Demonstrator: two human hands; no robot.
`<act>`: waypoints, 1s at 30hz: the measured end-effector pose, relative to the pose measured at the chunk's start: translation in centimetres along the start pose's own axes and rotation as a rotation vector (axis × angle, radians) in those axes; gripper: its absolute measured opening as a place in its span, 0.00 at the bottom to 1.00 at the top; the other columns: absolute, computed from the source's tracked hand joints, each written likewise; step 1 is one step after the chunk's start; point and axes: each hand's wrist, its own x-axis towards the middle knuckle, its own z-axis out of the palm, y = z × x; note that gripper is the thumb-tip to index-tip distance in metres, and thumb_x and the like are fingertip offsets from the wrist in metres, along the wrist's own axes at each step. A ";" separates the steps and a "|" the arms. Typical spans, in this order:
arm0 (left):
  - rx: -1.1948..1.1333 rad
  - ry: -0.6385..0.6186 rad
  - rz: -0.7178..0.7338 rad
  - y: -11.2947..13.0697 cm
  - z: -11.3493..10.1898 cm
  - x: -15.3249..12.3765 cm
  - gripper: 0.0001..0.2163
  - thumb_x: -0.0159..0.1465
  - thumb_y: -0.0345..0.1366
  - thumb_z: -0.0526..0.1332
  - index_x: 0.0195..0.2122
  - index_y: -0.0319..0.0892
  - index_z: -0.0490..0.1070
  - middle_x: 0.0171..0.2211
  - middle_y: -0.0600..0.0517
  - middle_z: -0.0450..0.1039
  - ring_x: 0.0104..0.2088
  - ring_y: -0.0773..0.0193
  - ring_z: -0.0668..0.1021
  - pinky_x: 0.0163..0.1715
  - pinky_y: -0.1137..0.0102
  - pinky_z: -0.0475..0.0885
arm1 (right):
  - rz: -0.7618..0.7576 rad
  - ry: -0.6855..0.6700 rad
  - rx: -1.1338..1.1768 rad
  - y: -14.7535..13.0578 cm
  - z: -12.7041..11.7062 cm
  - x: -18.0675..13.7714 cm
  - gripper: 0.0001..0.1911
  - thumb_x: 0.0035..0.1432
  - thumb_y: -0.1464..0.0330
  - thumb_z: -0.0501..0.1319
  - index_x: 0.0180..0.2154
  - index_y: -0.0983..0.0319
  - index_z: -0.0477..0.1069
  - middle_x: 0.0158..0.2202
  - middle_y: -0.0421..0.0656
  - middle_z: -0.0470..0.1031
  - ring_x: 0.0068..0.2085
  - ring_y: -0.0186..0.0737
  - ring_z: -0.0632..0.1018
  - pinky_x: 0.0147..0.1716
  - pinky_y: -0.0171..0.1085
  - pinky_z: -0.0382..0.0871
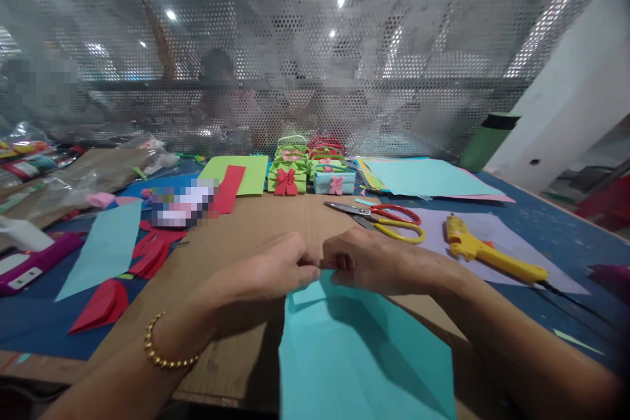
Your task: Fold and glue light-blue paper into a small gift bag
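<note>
A sheet of turquoise paper (364, 354) hangs over the near edge of the cardboard on the table, its far end between my two hands. My left hand (275, 266) pinches that far end with thumb and curled fingers. Close beside it, my right hand (367, 261) is also closed on the paper, knuckles up. A narrow folded strip shows along the edge below my fingertips. Scissors (378, 218) with red and yellow handles lie just beyond my right hand. A yellow glue gun (492, 256) rests on lilac paper (428, 226) to the right.
Small paper bags with bows (290, 180) stand at the back middle. Stacked coloured sheets (428, 177) lie back right near a green bottle (487, 141). Red paper pieces (101, 305), a light blue sheet (105, 243) and a purple tool (39, 264) lie left. Perforated metal mesh (295, 33) rises behind.
</note>
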 end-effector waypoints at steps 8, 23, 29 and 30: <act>0.048 0.016 -0.075 0.4 0.5 0.1 0.14 0.62 0.39 0.53 0.19 0.42 0.57 0.19 0.59 0.52 0.21 0.71 0.57 0.21 0.71 0.50 | -0.041 0.016 0.019 0.4 0.0 0.1 0.04 0.52 0.70 0.61 0.31 0.61 0.74 0.29 0.38 0.74 0.28 0.31 0.70 0.26 0.31 0.57; 0.129 0.001 -0.073 0.8 0.4 0.0 0.15 0.61 0.40 0.52 0.19 0.42 0.55 0.19 0.58 0.49 0.22 0.70 0.57 0.20 0.70 0.48 | -0.022 -0.087 0.101 0.6 -1.1 -0.2 0.14 0.56 0.59 0.66 0.37 0.62 0.80 0.31 0.39 0.78 0.29 0.31 0.73 0.27 0.30 0.59; 0.095 -0.030 -0.032 0.5 0.4 0.1 0.13 0.59 0.39 0.53 0.19 0.42 0.57 0.20 0.58 0.48 0.22 0.70 0.56 0.20 0.71 0.49 | -0.019 -0.033 -0.040 -0.1 -1.1 -0.5 0.03 0.53 0.71 0.65 0.30 0.62 0.78 0.25 0.36 0.75 0.24 0.27 0.69 0.25 0.30 0.53; 0.098 -0.027 -0.025 0.4 0.5 0.1 0.12 0.58 0.38 0.53 0.19 0.42 0.58 0.20 0.58 0.47 0.22 0.71 0.56 0.20 0.71 0.49 | -0.031 -0.025 -0.053 -0.1 -1.1 -0.6 0.02 0.53 0.71 0.65 0.30 0.62 0.78 0.26 0.36 0.75 0.25 0.27 0.69 0.25 0.30 0.53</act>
